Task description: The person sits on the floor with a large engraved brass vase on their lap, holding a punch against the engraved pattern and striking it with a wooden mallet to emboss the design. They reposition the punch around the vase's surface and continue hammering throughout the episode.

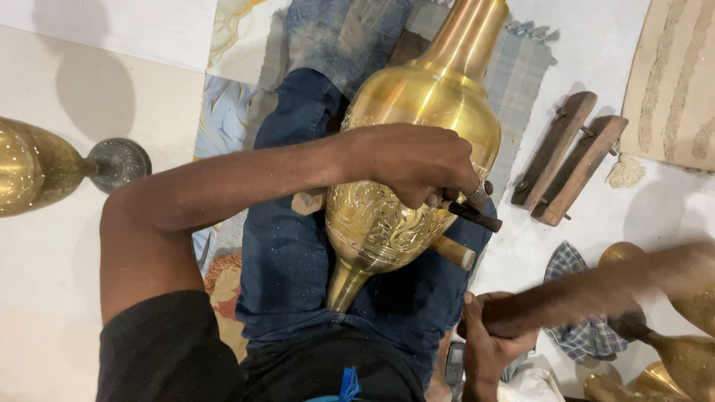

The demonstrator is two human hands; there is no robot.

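A large brass vase (424, 97) lies across my lap on blue jeans (287, 253), its neck pointing away and its engraved lower body (369, 223) facing up. My left hand (417, 164) rests on the vase and grips a dark metal chisel (475, 216), tip against the engraved band. A wooden rod (454, 251) sticks out from under the vase. At the lower right, my right hand (488, 346) is closed on the handle of a wooden mallet (596, 290), which is motion-blurred and raised to the right of the vase.
Another brass vase (30, 167) with a grey foot (119, 164) lies on the floor at left. Two joined wooden blocks (570, 156) and a checked cloth (570, 264) lie at right. More brass pieces (685, 357) sit at the lower right, a woven mat (670, 82) at upper right.
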